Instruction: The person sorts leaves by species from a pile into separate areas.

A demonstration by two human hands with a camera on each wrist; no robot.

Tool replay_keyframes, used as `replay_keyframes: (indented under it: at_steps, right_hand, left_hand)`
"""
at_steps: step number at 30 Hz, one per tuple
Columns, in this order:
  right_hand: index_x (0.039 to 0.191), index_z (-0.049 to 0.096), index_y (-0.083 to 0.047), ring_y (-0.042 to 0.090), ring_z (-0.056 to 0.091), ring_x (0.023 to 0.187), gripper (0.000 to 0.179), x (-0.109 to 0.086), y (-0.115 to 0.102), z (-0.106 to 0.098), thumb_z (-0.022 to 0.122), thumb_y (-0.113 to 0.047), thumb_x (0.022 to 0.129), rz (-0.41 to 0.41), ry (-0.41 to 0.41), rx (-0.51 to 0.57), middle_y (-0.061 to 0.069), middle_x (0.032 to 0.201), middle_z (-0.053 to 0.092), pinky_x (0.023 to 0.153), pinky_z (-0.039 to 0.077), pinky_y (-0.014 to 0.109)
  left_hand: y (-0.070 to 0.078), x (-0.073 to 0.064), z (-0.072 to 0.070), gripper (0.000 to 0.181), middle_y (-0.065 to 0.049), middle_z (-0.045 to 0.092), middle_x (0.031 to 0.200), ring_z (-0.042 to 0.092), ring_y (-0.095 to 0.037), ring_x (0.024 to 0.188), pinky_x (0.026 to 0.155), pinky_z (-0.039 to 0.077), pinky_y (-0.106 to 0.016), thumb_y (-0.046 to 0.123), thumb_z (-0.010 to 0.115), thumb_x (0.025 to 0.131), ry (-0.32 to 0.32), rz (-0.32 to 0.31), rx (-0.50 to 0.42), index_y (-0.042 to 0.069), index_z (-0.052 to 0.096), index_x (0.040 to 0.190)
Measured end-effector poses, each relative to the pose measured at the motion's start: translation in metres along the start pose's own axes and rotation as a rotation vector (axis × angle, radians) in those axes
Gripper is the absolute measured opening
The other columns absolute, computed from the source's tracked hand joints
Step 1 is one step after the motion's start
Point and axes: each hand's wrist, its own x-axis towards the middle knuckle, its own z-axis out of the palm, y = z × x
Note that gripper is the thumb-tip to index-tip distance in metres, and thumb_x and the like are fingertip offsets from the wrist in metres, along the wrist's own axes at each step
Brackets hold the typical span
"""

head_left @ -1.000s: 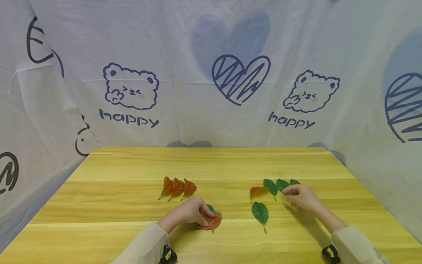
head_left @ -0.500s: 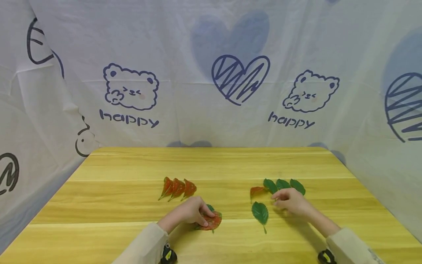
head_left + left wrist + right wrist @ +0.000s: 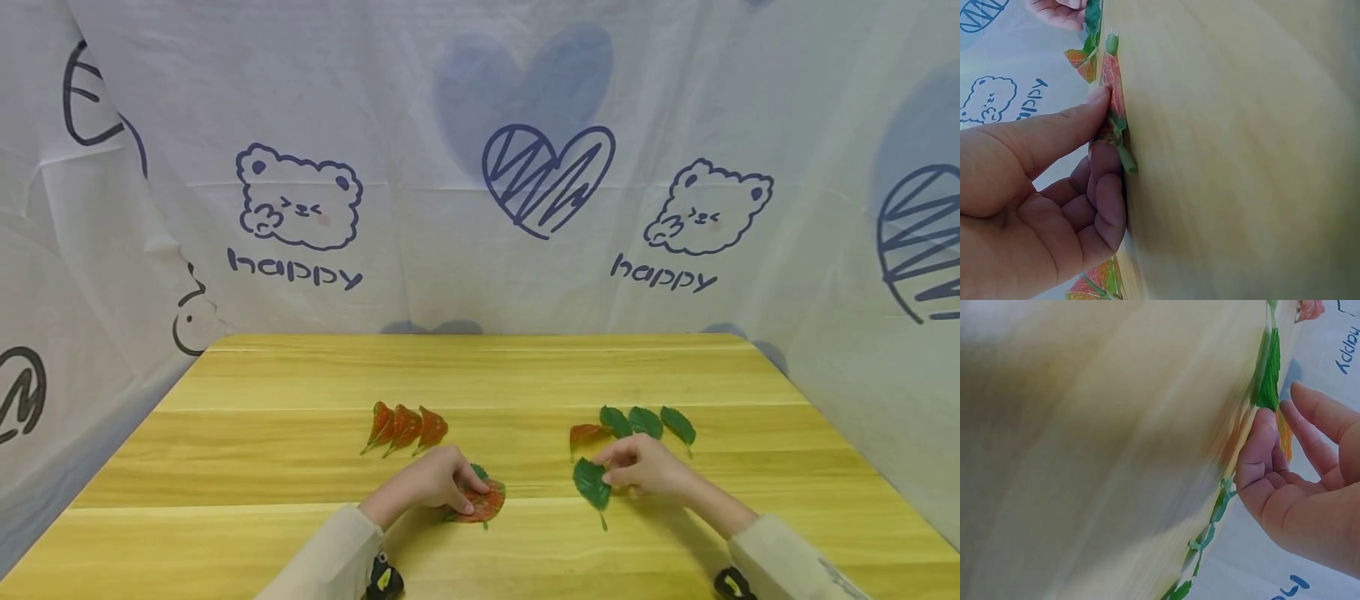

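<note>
My left hand (image 3: 435,482) pinches a red leaf (image 3: 489,502) low over the table, left of the middle. A bit of green leaf (image 3: 478,472) shows behind it. In the left wrist view, the thumb presses on the red leaf (image 3: 1113,94) while the other fingers curl at its near edge. My right hand (image 3: 651,468) reaches the right edge of a single green leaf (image 3: 591,482) that lies stem toward me. Thumb and forefinger stand apart there, and the right wrist view has the fingertips right at the green leaf's (image 3: 1267,372) edge.
Three red leaves (image 3: 406,427) overlap in a row at the left. Behind my right hand lie several green leaves (image 3: 646,422) in a row, with a folded red leaf (image 3: 587,435) at their left end. A printed white cloth (image 3: 420,250) hangs behind the wooden table (image 3: 480,367).
My right hand has moved left and toward me, from the row of green leaves to the single green leaf. My left hand has kept its hold on the red leaf.
</note>
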Motion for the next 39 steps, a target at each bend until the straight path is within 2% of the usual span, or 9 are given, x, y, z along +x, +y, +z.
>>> replay_keyframes:
  at_steps: [8, 16, 23, 26, 30, 33, 34, 37, 39]
  right_hand:
    - [0.100, 0.063, 0.010, 0.006, 0.034, 0.044, 0.027, 0.004, 0.000, 0.003, 0.068, -0.001, 0.076, -0.019, -0.048, -0.046, 0.002, 0.060, 0.050, 0.041, 0.031, 0.018]
    - [0.089, 0.067, 0.007, 0.006, 0.040, 0.046, 0.019, 0.005, -0.002, 0.008, 0.071, 0.003, 0.070, -0.068, -0.017, -0.121, 0.001, 0.059, 0.052, 0.040, 0.036, 0.018]
    - [0.086, 0.067, 0.005, 0.006, 0.039, 0.045, 0.019, 0.007, -0.004, 0.012, 0.071, 0.006, 0.067, -0.049, 0.006, -0.146, 0.000, 0.058, 0.049, 0.039, 0.035, 0.018]
    - [0.086, 0.067, 0.004, 0.007, 0.038, 0.046, 0.019, 0.007, -0.005, 0.013, 0.072, 0.006, 0.067, -0.033, 0.012, -0.145, -0.001, 0.059, 0.048, 0.040, 0.035, 0.017]
    - [0.087, 0.067, 0.004, 0.008, 0.038, 0.047, 0.020, 0.007, -0.004, 0.013, 0.072, 0.006, 0.068, -0.022, 0.013, -0.143, -0.001, 0.059, 0.047, 0.040, 0.034, 0.017]
    - [0.087, 0.067, 0.003, 0.007, 0.038, 0.047, 0.020, 0.006, -0.003, 0.013, 0.072, 0.006, 0.068, -0.019, 0.009, -0.152, -0.001, 0.059, 0.046, 0.040, 0.034, 0.017]
    - [0.087, 0.067, 0.003, 0.007, 0.038, 0.047, 0.020, 0.006, -0.003, 0.013, 0.071, 0.006, 0.068, -0.018, 0.007, -0.153, -0.001, 0.059, 0.046, 0.040, 0.034, 0.016]
    - [0.086, 0.067, 0.003, 0.007, 0.038, 0.048, 0.020, 0.006, -0.003, 0.012, 0.071, 0.007, 0.067, -0.014, 0.003, -0.159, -0.001, 0.059, 0.046, 0.040, 0.034, 0.016]
    - [0.086, 0.066, 0.003, 0.007, 0.038, 0.048, 0.019, 0.007, -0.003, 0.012, 0.071, 0.007, 0.068, -0.012, 0.001, -0.157, -0.001, 0.059, 0.046, 0.041, 0.034, 0.016]
  left_hand:
    - [-0.001, 0.002, 0.000, 0.023, -0.012, 0.066, 0.091, 0.035, -0.010, 0.053, 0.047, 0.032, -0.020, -0.005, 0.072, 0.068, -0.003, -0.003, 0.003, 0.001, 0.071, 0.090]
    - [-0.002, 0.003, -0.001, 0.023, -0.013, 0.066, 0.092, 0.034, -0.010, 0.052, 0.046, 0.032, -0.020, -0.005, 0.072, 0.068, -0.007, 0.005, 0.000, 0.000, 0.071, 0.090]
    - [-0.002, 0.002, -0.002, 0.023, -0.014, 0.066, 0.094, 0.029, -0.010, 0.048, 0.044, 0.029, -0.021, -0.004, 0.072, 0.068, -0.007, 0.005, 0.005, 0.000, 0.070, 0.091]
    - [-0.001, 0.000, -0.003, 0.024, -0.014, 0.066, 0.093, 0.030, -0.008, 0.046, 0.044, 0.031, -0.020, -0.005, 0.072, 0.068, 0.001, 0.007, -0.007, 0.000, 0.070, 0.092]
    - [0.001, -0.001, -0.004, 0.025, -0.009, 0.066, 0.080, 0.028, -0.007, 0.044, 0.044, 0.031, -0.020, -0.004, 0.072, 0.069, 0.019, 0.015, -0.020, 0.001, 0.070, 0.093]
    - [0.000, -0.002, -0.005, 0.025, -0.006, 0.066, 0.078, 0.027, -0.009, 0.048, 0.045, 0.027, -0.021, -0.002, 0.072, 0.069, 0.034, 0.035, -0.014, 0.002, 0.070, 0.094]
    - [0.000, -0.002, -0.005, 0.025, -0.006, 0.067, 0.084, 0.028, -0.010, 0.050, 0.046, 0.028, -0.021, -0.001, 0.073, 0.069, 0.041, 0.045, -0.009, 0.002, 0.070, 0.094]
    - [0.001, -0.002, -0.006, 0.024, -0.006, 0.067, 0.087, 0.034, -0.010, 0.052, 0.046, 0.029, -0.021, 0.000, 0.073, 0.070, 0.057, 0.073, -0.013, 0.002, 0.070, 0.094]
    - [0.001, -0.003, -0.008, 0.024, -0.005, 0.066, 0.081, 0.039, -0.009, 0.053, 0.046, 0.032, -0.020, -0.001, 0.072, 0.070, 0.066, 0.085, -0.019, 0.000, 0.070, 0.094]
